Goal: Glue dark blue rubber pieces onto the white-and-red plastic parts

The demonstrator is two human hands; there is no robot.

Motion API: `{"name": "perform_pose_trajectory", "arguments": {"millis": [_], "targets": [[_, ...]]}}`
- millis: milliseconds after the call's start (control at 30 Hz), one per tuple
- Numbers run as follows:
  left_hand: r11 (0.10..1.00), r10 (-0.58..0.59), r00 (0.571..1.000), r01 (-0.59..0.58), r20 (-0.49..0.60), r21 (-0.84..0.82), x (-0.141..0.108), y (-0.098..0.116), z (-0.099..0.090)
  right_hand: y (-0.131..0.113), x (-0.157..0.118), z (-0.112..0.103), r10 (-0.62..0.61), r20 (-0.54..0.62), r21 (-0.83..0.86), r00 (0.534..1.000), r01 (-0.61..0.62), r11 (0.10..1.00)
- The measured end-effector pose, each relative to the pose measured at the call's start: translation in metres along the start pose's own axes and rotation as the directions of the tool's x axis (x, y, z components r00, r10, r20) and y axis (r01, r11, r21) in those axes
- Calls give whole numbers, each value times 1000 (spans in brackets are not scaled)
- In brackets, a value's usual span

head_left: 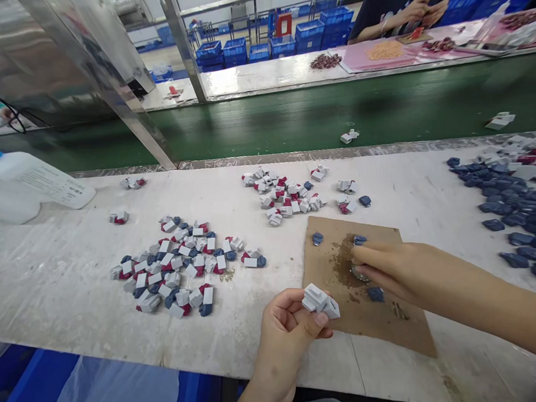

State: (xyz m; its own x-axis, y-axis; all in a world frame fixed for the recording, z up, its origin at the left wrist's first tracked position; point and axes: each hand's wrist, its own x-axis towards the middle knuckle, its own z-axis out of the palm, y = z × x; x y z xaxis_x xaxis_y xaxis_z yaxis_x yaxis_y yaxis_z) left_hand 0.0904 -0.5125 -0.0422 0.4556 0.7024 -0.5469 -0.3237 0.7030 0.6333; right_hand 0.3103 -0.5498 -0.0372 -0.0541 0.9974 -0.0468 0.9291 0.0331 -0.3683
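Note:
My left hand [288,338] is closed around a small light-grey, block-shaped plastic piece [321,301], pinched between thumb and fingers near the table's front edge. Over a brown cardboard sheet [404,331], my right hand [385,265] has its fingers drawn together; what they hold, if anything, is hidden. Just under those fingers a small round shiny object [360,274] partly shows, beside a dark wet stain on the cardboard. A dark-blue piece [359,240] lies by the fingertips. Two more lie on the sheet, one at its upper left [317,239] and one below my hand [375,294].
Grey, red and blue assembled pieces form a pile [172,262] at left and another [286,196] mid-table. Loose dark-blue pieces [503,193] spread at right. White bottles [42,179] lie at far left. Beyond runs a green conveyor [275,124]; across it, another person's hands [418,12] work.

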Motion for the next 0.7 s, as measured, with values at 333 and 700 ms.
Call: {"name": "perform_pose_trajectory", "arguments": {"millis": [333,700], "targets": [[999,22,998,-20,50,-35,-9,4,6,-67,-10,-39,69,60,645,996,-91,759],[998,59,994,-55,93,-38,-12,0,5,-66,-10,-32,104,112,699,988,-153,699]]}}
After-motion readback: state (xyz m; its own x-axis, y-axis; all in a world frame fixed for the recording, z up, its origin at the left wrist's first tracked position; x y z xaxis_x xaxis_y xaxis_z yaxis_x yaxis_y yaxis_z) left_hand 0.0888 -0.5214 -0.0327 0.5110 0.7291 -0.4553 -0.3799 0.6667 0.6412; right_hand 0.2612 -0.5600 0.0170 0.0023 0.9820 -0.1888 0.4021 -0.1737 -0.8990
